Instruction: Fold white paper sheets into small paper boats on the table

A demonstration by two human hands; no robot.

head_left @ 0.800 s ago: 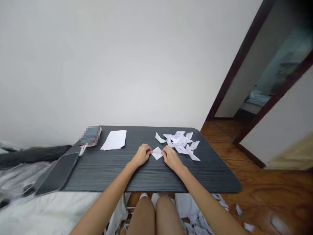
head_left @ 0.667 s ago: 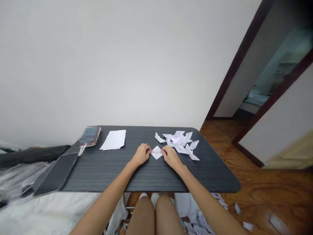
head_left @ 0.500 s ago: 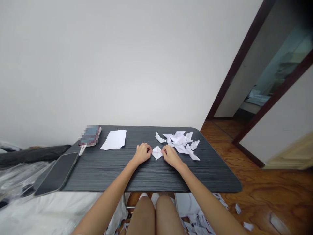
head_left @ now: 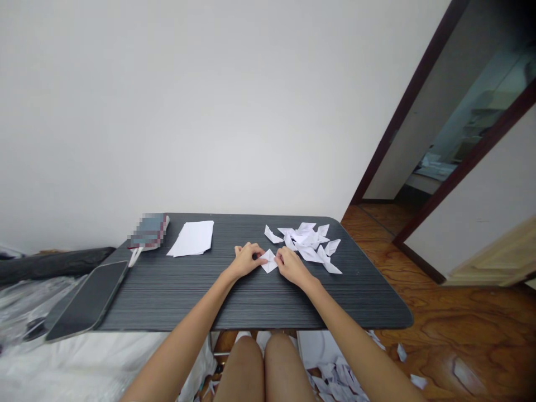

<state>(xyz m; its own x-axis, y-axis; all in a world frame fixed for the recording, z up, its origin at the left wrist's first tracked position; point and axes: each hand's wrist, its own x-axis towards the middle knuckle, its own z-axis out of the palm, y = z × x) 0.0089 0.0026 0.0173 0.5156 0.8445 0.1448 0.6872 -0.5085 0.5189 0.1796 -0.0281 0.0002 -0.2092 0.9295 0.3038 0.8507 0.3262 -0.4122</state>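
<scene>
White folded paper (head_left: 268,261), centre frame on the dark table (head_left: 209,301), is pinched from both sides by the left hand (head_left: 245,260) and right hand (head_left: 290,264), fingertips closed on its edges, seemingly to keep it flat. Other folded pieces (head_left: 307,241) are heaped upper right.

On table (head_left: 251,304): sheets (head_left: 191,238) left, folded paper (head_left: 268,261) middle, paper pile (head_left: 309,241) right
</scene>
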